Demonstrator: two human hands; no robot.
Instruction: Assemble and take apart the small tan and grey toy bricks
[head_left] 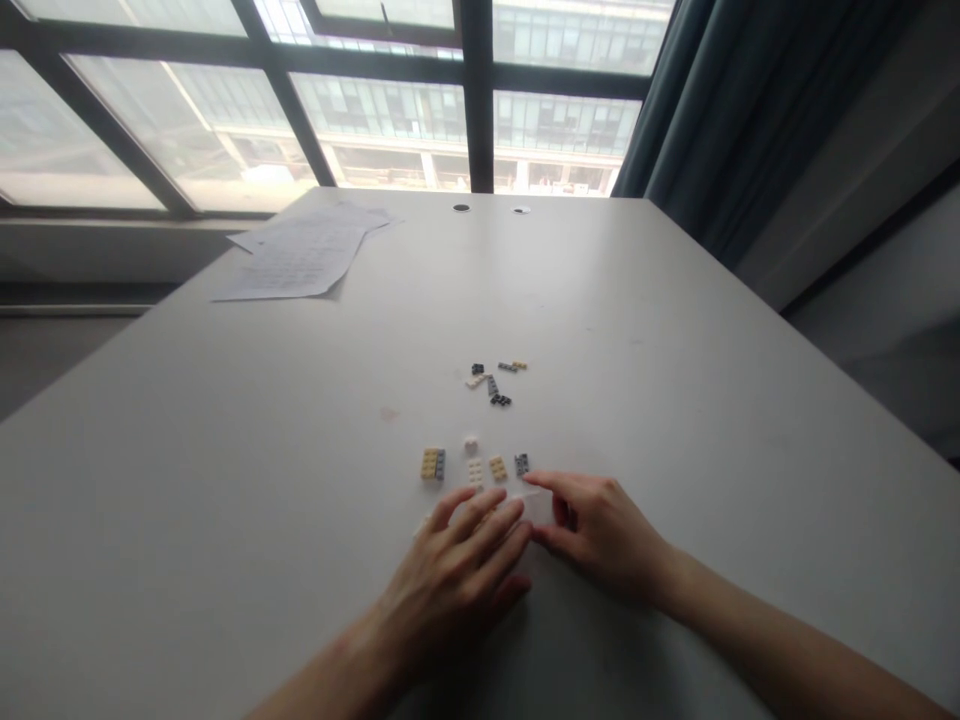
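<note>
My left hand [457, 570] lies flat on the white table [225, 450], fingers stretched out and close together, its tips on the edge of a pale, see-through thing [541, 506] that I cannot name. My right hand [600, 530] curls its forefinger and thumb round that same thing. Just beyond the fingertips lies a row of small bricks: a tan-and-grey one [432, 464], a cream plate [475, 470], a tan plate [498, 467] and a grey piece [521, 463]. A tiny white piece [471, 440] sits behind them.
Farther back lies a loose cluster of small grey and tan pieces [495, 383]. Printed sheets of paper [300, 258] lie at the far left corner. Two cable holes [461, 208] mark the far edge. A window is behind the table and a dark curtain [720, 120] hangs at the right.
</note>
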